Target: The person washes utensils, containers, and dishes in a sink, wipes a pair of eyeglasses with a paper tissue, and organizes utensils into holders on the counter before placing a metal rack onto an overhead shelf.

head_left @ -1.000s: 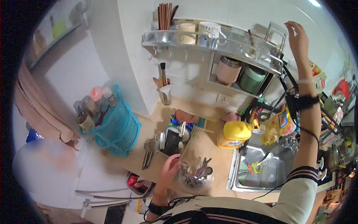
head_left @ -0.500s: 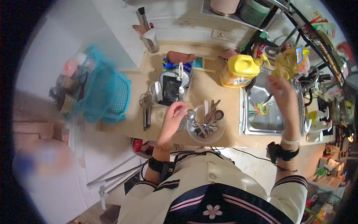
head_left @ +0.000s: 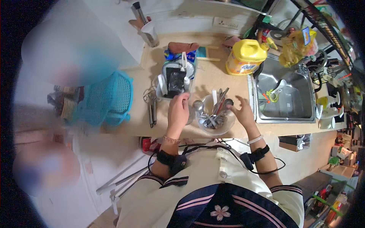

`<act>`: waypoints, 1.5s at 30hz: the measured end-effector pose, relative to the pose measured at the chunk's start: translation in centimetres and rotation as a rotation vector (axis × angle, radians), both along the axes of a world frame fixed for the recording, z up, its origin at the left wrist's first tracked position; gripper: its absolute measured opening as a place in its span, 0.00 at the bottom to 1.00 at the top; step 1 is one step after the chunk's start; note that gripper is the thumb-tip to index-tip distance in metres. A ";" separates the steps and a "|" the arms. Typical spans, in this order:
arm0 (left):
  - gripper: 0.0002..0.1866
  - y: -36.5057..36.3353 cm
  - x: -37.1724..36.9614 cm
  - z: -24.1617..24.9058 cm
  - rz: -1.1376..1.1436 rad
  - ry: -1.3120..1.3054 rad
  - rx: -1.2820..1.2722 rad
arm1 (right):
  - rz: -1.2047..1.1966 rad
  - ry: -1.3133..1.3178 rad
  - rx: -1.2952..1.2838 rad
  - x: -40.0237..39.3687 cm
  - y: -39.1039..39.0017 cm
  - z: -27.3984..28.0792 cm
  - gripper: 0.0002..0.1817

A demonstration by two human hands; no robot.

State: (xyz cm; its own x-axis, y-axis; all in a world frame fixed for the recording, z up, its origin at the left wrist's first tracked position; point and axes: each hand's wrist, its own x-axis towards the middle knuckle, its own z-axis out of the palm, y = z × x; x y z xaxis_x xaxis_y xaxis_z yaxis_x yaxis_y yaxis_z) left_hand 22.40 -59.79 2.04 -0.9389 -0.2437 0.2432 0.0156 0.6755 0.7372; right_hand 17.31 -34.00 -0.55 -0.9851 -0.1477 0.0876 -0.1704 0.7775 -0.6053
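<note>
A clear bowl (head_left: 216, 131) near the counter's front edge holds metal cutlery (head_left: 213, 121) and a dark ladle (head_left: 228, 102). At its right rim is my right hand (head_left: 243, 113), thumb and fingers apart near the ladle head, with nothing seen in it. To the left of the bowl hovers my left hand (head_left: 178, 114), its fingers loosely bent and partly turned away; I see nothing held. Just above that hand stands a clear bin (head_left: 162, 95) with a black packet (head_left: 175, 81) and a small white bottle (head_left: 186, 82). A metal whisk (head_left: 152, 110) lies left of the hand.
A steel sink (head_left: 283, 119) on the right contains a white-handled tool (head_left: 279, 88) and a yellow-green item (head_left: 270, 95). Behind stands a yellow detergent jug (head_left: 245, 57). A blue plastic basket (head_left: 121, 97) is at left; a cup with utensils (head_left: 150, 33) stands by the wall.
My right hand has come left from above the sink to the bowl's rim. My left hand has turned, its fingers now pointing toward the bin. The view has shifted slightly.
</note>
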 end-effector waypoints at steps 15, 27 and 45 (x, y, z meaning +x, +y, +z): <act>0.44 -1.5 4.9 -0.5 -0.193 -0.057 0.076 | 0.373 -0.119 0.189 2.0 -9.5 -3.1 0.12; 0.18 -3.2 2.7 2.4 -0.346 -0.100 0.672 | 0.084 -0.257 -0.468 0.9 -5.1 0.7 0.06; 0.20 1.8 -1.3 2.4 -0.706 -0.251 0.544 | -0.056 0.044 -0.371 5.6 -7.3 1.9 0.09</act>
